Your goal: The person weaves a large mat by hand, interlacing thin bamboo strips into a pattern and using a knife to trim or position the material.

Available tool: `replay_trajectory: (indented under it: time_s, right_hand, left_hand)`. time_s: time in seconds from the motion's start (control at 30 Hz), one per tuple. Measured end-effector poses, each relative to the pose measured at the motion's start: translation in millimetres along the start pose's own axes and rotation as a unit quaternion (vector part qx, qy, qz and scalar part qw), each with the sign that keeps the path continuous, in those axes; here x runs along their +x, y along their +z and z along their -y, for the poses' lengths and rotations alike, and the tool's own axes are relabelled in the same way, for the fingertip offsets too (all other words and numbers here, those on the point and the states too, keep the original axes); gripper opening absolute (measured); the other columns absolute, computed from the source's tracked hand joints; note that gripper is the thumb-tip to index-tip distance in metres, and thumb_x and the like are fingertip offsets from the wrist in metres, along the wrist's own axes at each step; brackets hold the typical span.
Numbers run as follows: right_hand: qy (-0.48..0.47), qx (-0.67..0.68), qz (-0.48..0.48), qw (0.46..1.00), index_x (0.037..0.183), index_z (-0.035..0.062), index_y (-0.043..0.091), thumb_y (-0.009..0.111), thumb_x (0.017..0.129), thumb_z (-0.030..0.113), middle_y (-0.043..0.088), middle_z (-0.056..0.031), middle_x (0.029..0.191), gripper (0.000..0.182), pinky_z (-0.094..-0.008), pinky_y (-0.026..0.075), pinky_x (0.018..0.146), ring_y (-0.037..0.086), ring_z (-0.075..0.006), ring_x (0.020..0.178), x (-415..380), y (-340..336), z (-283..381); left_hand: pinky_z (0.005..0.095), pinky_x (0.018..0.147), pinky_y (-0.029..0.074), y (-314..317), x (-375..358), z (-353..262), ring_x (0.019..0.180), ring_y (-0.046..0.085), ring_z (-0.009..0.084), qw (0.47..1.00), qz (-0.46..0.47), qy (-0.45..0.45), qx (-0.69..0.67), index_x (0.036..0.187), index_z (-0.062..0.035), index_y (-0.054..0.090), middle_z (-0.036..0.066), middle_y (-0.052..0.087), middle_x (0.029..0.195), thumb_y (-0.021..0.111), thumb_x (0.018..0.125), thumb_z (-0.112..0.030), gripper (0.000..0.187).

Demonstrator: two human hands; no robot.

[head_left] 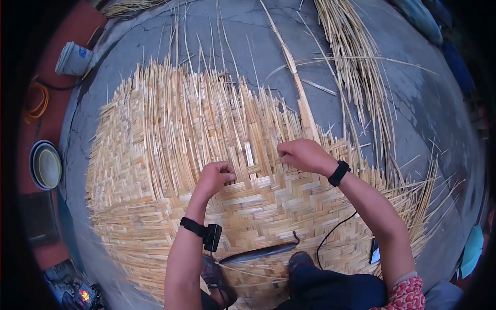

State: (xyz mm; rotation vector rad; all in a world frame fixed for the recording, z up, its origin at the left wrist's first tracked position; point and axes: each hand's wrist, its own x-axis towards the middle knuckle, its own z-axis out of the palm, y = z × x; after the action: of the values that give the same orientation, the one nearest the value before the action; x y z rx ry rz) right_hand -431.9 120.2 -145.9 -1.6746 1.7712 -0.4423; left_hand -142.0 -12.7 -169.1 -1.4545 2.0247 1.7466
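Observation:
A large herringbone mat of split bamboo strips [268, 204] lies on the ground beneath my feet. Its far half has many loose strips standing up or lying away from me. My left hand [214, 178] is closed at the line where the tight weave meets these loose strips, its fingertips on the bamboo. To its right, my right hand [305, 155] pinches at the bamboo strips, with its thumb and fingers together. Between the two hands, several pale strip ends [253, 165] cross the weave. The exact strips in my fingers are partly hidden.
A long dark tool with a hooked end [258, 253] lies on the mat between my shoes. A bundle of bamboo strips [351, 57] rests at the far right. A white bucket [75, 58], stacked basins [46, 165] and an orange hose [39, 101] are on the left.

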Motion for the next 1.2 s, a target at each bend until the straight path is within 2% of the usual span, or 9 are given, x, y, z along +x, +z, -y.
replay_trajectory:
  time_s: [0.3,0.37,0.43,0.5,0.63,0.9,1.0,1.1,1.2]
  right_hand:
    - [0.118,-0.084,0.009,0.989,0.086,0.0116,0.074,0.077,0.082,0.027,0.072,-0.0094,0.082,0.016,-0.0458,0.051,0.069,0.069,-0.0314,0.080,-53.5,-28.5,-4.7]
    - [0.198,-0.071,0.025,0.977,0.084,0.0100,0.076,0.080,0.080,0.026,0.073,-0.0090,0.080,0.017,-0.0412,0.052,0.067,0.071,-0.0267,0.080,-78.9,-61.3,-34.5]
    - [0.186,-0.030,0.048,0.981,0.098,0.0070,0.074,0.080,0.085,0.032,0.073,-0.0074,0.079,0.029,-0.0348,0.053,0.065,0.073,-0.0197,0.082,-80.6,-79.6,-12.5]
    - [0.121,0.356,0.079,0.923,0.117,0.0043,0.068,0.074,0.095,0.039,0.072,-0.0074,0.086,0.041,-0.0298,0.055,0.065,0.072,-0.0153,0.086,-80.4,-104.0,47.3]
    - [0.161,0.344,-0.123,0.917,0.129,0.0010,0.059,0.064,0.103,0.041,0.070,-0.0099,0.100,0.048,-0.0291,0.056,0.069,0.070,-0.0150,0.086,-56.9,-72.4,-16.9]
    - [0.169,0.429,-0.112,0.880,0.113,0.0011,0.066,0.066,0.098,0.019,0.062,0.0022,0.089,0.024,-0.0274,0.050,0.075,0.056,-0.0072,0.082,-44.3,-27.9,-38.9]
    - [0.119,0.339,-0.123,0.925,0.115,0.0023,0.066,0.068,0.096,0.020,0.062,0.0008,0.086,0.026,-0.0326,0.052,0.074,0.060,-0.0132,0.080,-53.2,-24.4,-42.7]
    - [0.053,0.045,-0.337,0.939,0.111,0.0014,0.064,0.065,0.094,0.014,0.064,-0.0091,0.086,0.022,-0.0407,0.053,0.076,0.065,-0.0273,0.082,-50.8,-8.5,-43.7]
    - [0.057,0.025,-0.125,0.990,0.106,-0.0047,0.055,0.058,0.091,0.008,0.063,-0.0284,0.097,0.020,-0.0484,0.051,0.084,0.064,-0.0445,0.094,-43.1,3.7,-43.0]
  left_hand:
    - [0.0373,0.074,0.055,5.0,-0.8,1.8,0.076,0.069,0.0246,0.984,0.003,0.065,0.167,0.094,0.0003,0.075,0.012,0.071,0.079,0.080,0.077,-0.005,0.019]
    - [0.0428,0.079,0.053,22.7,-15.5,-27.8,0.083,0.066,0.0323,0.922,-0.251,0.191,0.225,0.104,0.0002,0.073,0.015,0.067,0.087,0.081,0.080,-0.010,0.027]
    - [0.0463,0.082,0.051,87.2,-37.7,-89.5,0.087,0.062,0.0362,0.896,-0.231,0.285,0.249,0.109,0.0012,0.069,0.017,0.062,0.091,0.080,0.084,-0.014,0.032]
    - [0.0473,0.081,0.051,133.8,-41.7,-112.2,0.084,0.061,0.0374,0.916,-0.126,0.309,0.224,0.111,0.0035,0.067,0.018,0.060,0.088,0.078,0.087,-0.017,0.034]
    - [0.0366,0.086,0.053,112.7,-21.6,-87.8,0.099,0.066,0.0243,0.962,-0.051,0.047,-0.265,0.112,0.0043,0.072,0.013,0.069,0.110,0.063,0.100,-0.028,0.036]
    - [0.0316,0.085,0.048,147.3,34.1,-125.3,0.094,0.061,0.0178,0.991,0.038,0.017,-0.130,0.111,0.0047,0.066,0.010,0.067,0.103,0.041,0.102,-0.031,0.045]
    - [0.0351,0.081,0.048,159.6,24.4,-131.7,0.086,0.057,0.0197,0.984,0.028,0.044,-0.169,0.108,0.0046,0.063,0.011,0.064,0.094,0.040,0.101,-0.031,0.042]
    - [0.0371,0.081,0.048,164.9,25.4,-121.8,0.083,0.060,0.0214,0.987,-0.020,0.056,-0.148,0.108,0.0048,0.065,0.012,0.064,0.089,0.041,0.101,-0.029,0.042]
    - [0.0375,0.081,0.051,153.5,22.2,-116.8,0.084,0.065,0.0235,0.964,-0.152,0.196,0.093,0.111,0.0045,0.068,0.015,0.068,0.088,0.042,0.102,-0.028,0.043]
